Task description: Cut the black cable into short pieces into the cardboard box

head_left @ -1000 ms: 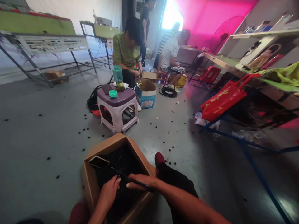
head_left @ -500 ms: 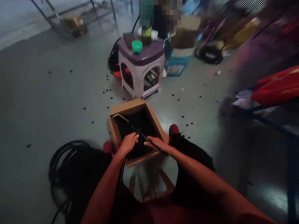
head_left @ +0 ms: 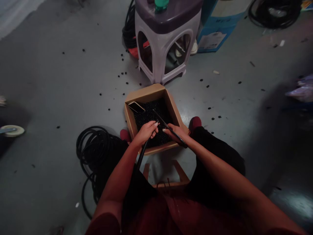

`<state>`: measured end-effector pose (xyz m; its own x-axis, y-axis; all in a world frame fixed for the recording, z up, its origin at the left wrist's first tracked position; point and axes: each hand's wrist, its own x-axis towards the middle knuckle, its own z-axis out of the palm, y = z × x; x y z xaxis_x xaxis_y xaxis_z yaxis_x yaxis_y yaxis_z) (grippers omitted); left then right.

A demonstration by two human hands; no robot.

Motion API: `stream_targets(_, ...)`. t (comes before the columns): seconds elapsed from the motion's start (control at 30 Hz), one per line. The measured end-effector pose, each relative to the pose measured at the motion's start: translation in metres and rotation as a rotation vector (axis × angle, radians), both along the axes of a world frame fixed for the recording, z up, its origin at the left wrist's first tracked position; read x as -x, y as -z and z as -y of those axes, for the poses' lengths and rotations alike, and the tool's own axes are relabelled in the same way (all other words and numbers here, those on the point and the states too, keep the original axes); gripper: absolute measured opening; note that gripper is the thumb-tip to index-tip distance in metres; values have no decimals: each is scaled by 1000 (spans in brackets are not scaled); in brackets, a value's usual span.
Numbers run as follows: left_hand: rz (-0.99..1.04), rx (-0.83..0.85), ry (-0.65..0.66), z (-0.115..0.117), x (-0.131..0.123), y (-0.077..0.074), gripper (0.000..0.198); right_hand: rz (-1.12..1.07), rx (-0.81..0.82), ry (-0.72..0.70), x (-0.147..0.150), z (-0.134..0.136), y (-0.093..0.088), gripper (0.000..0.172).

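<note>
The view is tipping further down since the last frame. I'm seeing the left hand (head_left: 146,132) closing around a black cable (head_left: 143,153) over a cardboard box (head_left: 146,93) of black granules (head_left: 149,114), while the right hand (head_left: 176,133), just apart, is pinching a second black cable (head_left: 168,126) near the box's rim.

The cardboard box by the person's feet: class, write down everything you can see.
The open brown cardboard box stands on the grey floor between the person's red shoes. It holds small black pellets, with a smartphone lying on them in the far left corner. The left hand and right hand reach over its near wall.
</note>
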<state>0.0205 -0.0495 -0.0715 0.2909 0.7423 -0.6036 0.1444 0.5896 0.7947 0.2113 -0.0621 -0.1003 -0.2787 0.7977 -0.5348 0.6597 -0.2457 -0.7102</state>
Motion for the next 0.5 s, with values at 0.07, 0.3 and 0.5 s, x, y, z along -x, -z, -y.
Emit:
stream_targets(0.07, 133, 66, -52, 0, -3, -2, 27, -130, 16, 105, -1, -2, 2, 32)
stream_targets(0.3, 128, 56, 51, 4, -14, -10, 28, -550, 58, 374, -1, -15, -1, 39)
stream_targets(0.5, 76, 84, 196, 7, -23, -13, 61, -604, 37, 347, 5, -17, -1, 42)
